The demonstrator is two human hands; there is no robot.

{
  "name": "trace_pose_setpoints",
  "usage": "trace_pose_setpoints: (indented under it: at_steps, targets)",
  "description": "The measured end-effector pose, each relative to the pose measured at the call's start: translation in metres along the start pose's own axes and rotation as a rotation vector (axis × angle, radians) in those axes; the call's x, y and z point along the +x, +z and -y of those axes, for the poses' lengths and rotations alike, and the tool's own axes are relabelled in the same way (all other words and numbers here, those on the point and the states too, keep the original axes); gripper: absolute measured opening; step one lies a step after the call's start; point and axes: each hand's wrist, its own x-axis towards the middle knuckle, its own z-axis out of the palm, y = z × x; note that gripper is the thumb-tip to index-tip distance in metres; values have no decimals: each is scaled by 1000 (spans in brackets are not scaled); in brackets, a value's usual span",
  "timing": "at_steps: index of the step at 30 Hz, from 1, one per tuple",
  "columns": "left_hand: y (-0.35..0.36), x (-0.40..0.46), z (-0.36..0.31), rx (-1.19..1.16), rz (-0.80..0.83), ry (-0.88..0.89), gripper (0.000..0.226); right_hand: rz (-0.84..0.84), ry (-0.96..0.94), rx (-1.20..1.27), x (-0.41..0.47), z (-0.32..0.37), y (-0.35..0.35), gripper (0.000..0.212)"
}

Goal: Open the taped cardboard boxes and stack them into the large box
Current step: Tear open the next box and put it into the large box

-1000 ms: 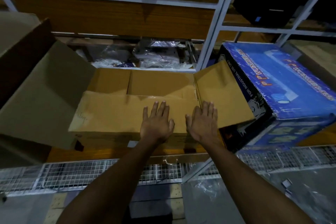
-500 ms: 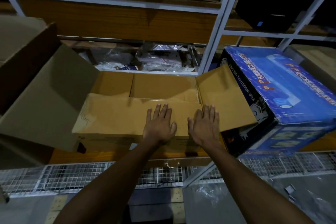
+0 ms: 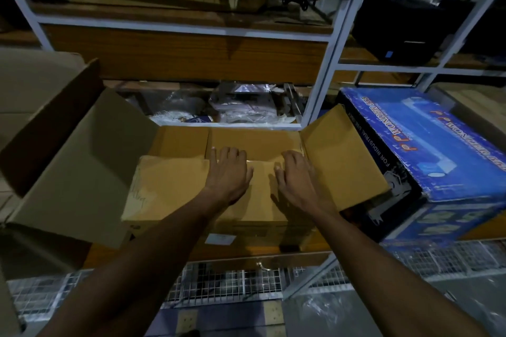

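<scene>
On the shelf at far left, the large box (image 3: 79, 172) stands open. At centre, the brown cardboard box (image 3: 175, 189) has its flaps unsealed; left hand (image 3: 228, 175) and right hand (image 3: 297, 178) press flat-fingered on its near flap, gripping nothing. Stacking is not yet done; the blue printed box (image 3: 438, 150) at right appears closed.

Two hands, the left hand (image 3: 228, 172) and the right hand (image 3: 297, 176), are in view. There are two brown cardboard boxes: a middle box (image 3: 169, 186) and a large box (image 3: 82, 161) at left. One blue box (image 3: 427, 145) sits at right.
</scene>
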Motion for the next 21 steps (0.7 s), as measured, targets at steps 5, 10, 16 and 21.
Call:
trace_pose_setpoints:
  at_steps: [5,10,16,21]
  targets:
    - [-29,7,0,6,-116,70,42,15,-139,57,35,23,-23,45]
    - [-19,5,4,-127,166,41,57,163,-202,75,41,30,-23,35]
    - [-12,-4,2,-76,280,-34,56,252,-192,6,20,20,-20,33]
    - [-65,-3,-11,71,-152,6,37,4,-279,63,26,32,-49,27]
